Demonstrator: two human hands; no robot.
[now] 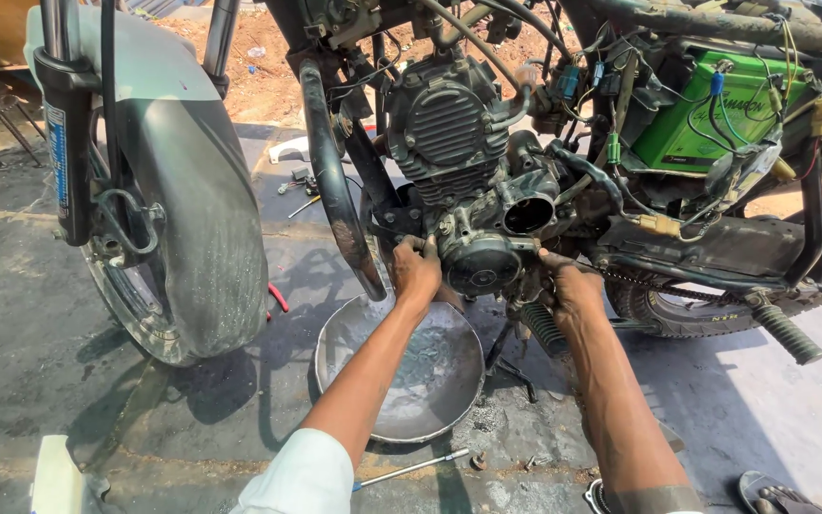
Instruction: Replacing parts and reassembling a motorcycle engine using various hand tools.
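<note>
Head view: a stripped motorcycle engine (pixel 473 162) is seen from above, mounted in the frame between the front wheel (pixel 168 238) and the rear wheel (pixel 677 309). The left hand (pixel 417 269) is pressed against the lower left edge of the round engine side cover (pixel 480 264), its fingers curled in against the casing; whether anything is gripped there cannot be told. The right hand (pixel 573 286) is set against the right side of the same cover, just above a ribbed footpeg (pixel 542 326), fingers bent and partly hidden, so its hold cannot be made out either. A shallow metal pan (pixel 401 366) is placed on the oily ground directly beneath the engine, under the left forearm. The curved exhaust pipe (pixel 335 181) is seen just to the left of the left hand. A green battery (pixel 706 114) is seated in the frame, upper right. A long thin tool (pixel 411 468) lies on the ground near the pan's edge.
</note>
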